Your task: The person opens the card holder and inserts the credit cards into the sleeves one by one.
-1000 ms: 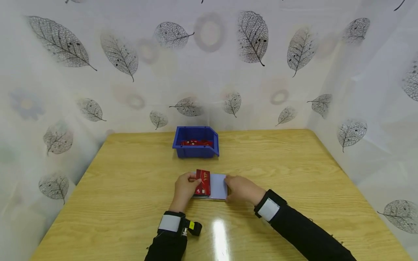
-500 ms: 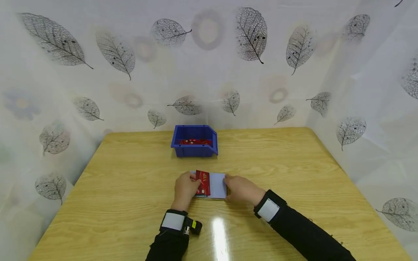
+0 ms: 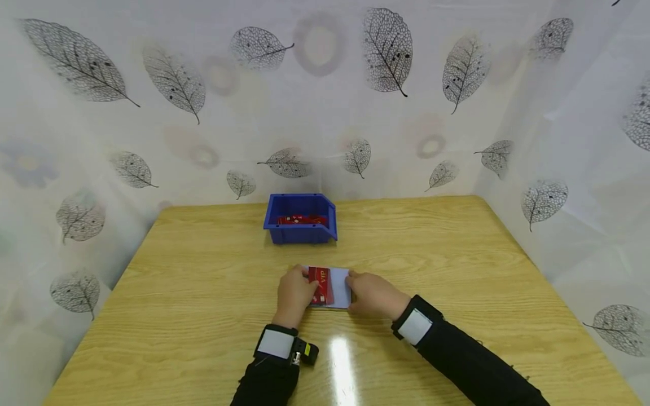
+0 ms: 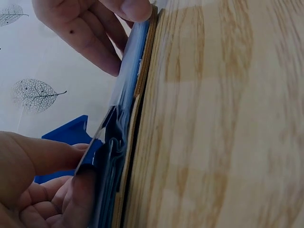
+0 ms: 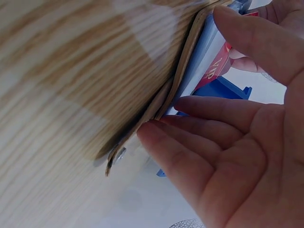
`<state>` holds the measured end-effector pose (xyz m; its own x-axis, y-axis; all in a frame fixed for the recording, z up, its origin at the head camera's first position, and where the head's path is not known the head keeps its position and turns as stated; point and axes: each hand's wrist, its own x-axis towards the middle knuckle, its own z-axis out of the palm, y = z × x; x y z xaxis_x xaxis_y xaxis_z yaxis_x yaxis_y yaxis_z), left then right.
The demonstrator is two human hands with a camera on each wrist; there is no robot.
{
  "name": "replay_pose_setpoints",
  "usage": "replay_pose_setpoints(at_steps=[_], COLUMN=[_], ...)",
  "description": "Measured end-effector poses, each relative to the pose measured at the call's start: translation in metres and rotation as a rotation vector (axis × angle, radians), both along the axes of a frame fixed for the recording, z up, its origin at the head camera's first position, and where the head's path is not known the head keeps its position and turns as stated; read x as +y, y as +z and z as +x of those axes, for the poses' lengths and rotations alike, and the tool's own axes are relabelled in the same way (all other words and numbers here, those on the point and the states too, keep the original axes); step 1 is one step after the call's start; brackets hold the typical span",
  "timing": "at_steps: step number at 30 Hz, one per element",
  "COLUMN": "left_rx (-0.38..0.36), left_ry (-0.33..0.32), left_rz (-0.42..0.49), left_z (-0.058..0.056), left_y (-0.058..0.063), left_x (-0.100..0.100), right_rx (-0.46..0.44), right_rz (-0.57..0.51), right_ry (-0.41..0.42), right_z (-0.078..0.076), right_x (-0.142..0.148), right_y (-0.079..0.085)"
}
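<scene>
In the head view my left hand [image 3: 294,296] pinches a red VIP card [image 3: 320,277] between thumb and fingers. Beneath the card lies a card holder [image 3: 341,288] with clear sleeve pages and a brown cover, flat on the table. The card's right edge looks paler, as though under clear plastic. My right hand [image 3: 374,293] grips the holder's right end, thumb on one side edge and fingers at the other. The left wrist view shows the card edge-on in the left fingers [image 4: 52,159], above bunched sleeves [image 4: 111,156]. "VIP" on the card [image 5: 214,69] shows in the right wrist view.
Behind the hands, near the table's back edge, stands a blue bin [image 3: 301,234] with several red cards [image 3: 302,219] inside. The wooden table [image 3: 431,248] meets a leaf-patterned curtain [image 3: 325,113] at the back and sides.
My left hand has moved slightly right with the red card, which now lies farther across the holder. The right hand keeps its hold on the holder's end.
</scene>
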<state>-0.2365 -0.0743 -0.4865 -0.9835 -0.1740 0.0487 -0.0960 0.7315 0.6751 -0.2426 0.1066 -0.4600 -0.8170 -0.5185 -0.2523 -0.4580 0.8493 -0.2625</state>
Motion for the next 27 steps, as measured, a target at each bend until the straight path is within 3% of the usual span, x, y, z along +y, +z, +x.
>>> replay_pose_setpoints(at_steps=[12, 19, 27], left_rx=[-0.011, -0.035, 0.008], left_ry=[-0.063, -0.09, -0.148], left_rz=[-0.042, -0.008, -0.047], left_z=[0.0, 0.002, 0.004], left_y=[-0.001, 0.005, 0.004], left_x=[0.013, 0.021, 0.033], right_rx=[0.001, 0.001, 0.098], right_rz=[0.003, -0.004, -0.027], right_ry=[-0.009, -0.023, 0.026], right_z=[-0.003, -0.004, -0.005], right_x=[0.0, -0.001, 0.002], right_y=[-0.002, -0.003, -0.007])
